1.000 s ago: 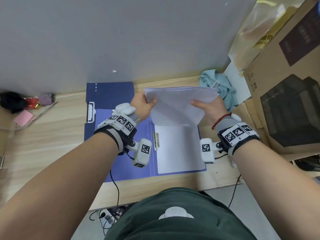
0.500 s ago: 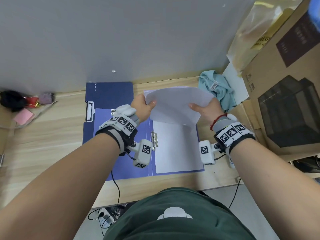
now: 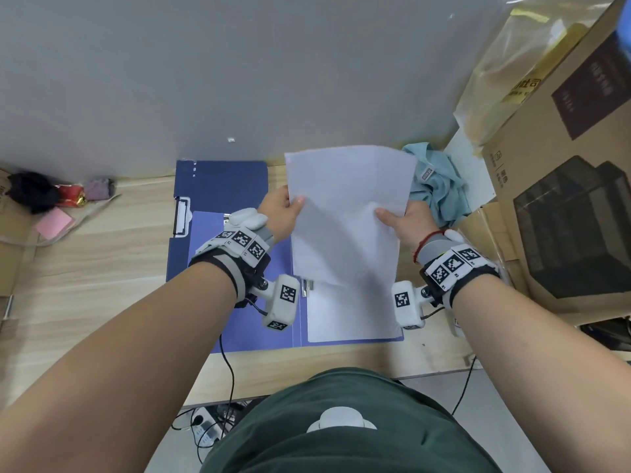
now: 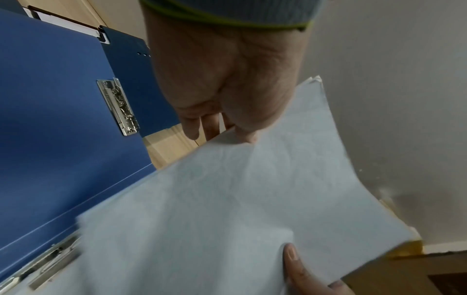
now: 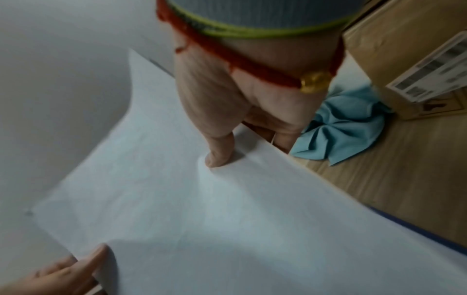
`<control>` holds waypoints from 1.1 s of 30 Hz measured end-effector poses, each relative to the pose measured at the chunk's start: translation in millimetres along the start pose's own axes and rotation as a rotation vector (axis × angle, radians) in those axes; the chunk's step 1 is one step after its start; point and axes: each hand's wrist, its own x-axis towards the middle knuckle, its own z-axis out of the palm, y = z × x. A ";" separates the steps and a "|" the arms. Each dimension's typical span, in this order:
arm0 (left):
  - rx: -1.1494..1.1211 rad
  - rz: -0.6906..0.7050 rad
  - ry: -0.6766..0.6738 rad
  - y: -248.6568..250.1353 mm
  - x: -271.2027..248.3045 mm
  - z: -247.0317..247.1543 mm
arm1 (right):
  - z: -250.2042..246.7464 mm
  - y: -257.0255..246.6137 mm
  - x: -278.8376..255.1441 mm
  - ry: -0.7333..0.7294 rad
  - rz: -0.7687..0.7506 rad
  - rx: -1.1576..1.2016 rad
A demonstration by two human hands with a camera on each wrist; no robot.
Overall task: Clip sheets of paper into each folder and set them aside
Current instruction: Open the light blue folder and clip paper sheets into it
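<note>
I hold a white sheet of paper (image 3: 345, 213) (image 4: 252, 199) (image 5: 202, 209) up above an open blue folder (image 3: 252, 329) lying on the wooden desk. My left hand (image 3: 283, 209) (image 4: 227, 99) pinches the sheet's left edge, thumb on top. My right hand (image 3: 406, 223) (image 5: 240, 111) pinches its right edge the same way. The sheet stands nearly upright and hides the top of the paper (image 3: 351, 315) lying in the folder's right half. A metal clip (image 3: 306, 288) (image 4: 118, 107) sits by the spine. A second, darker blue folder (image 3: 222, 186) lies underneath, toward the wall.
A teal cloth (image 3: 440, 189) lies at the back right beside large cardboard boxes (image 3: 563, 199). At the far left sit a pink notepad (image 3: 53, 223), a black item and small wrappers (image 3: 71, 194). A grey wall (image 3: 239, 80) backs the desk. Cables hang below the front edge.
The sheet was bowed and lying lower between my hands; now it is lifted and swung nearly upright, flatter, with its top edge raised toward the wall.
</note>
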 end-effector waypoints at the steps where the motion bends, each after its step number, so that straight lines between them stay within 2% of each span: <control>1: -0.030 -0.020 0.005 0.4 0.3 -3.3 | 4.1 -4.3 1.5 -0.012 -0.008 0.008; 5: -0.036 -0.132 0.090 -9.5 0.9 -16.4 | 28.7 -14.2 5.0 -0.155 0.024 -0.026; 9: 0.134 -0.208 0.151 -34.5 -4.0 -45.9 | 67.3 -14.6 5.6 -0.327 0.164 -0.067; 13: 0.308 -0.279 0.103 -59.3 -9.5 -72.1 | 89.7 -22.7 4.4 -0.320 0.217 0.093; 17: 0.343 -0.302 0.051 -99.6 -11.3 -84.2 | 109.1 -25.0 7.4 -0.340 0.238 0.079; 20: 0.325 -0.349 0.048 -126.3 -10.2 -88.0 | 130.5 -19.1 12.6 -0.361 0.286 -0.029; 24: 0.256 -0.354 -0.035 -150.1 -8.3 -96.9 | 156.7 -5.6 19.2 -0.373 0.366 -0.223; 29: 0.336 -0.477 -0.105 -172.7 -1.0 -97.1 | 187.3 6.6 26.8 -0.395 0.415 -0.450; 33: 0.404 -0.499 -0.124 -194.5 7.3 -102.2 | 208.4 8.5 40.4 -0.448 0.408 -0.608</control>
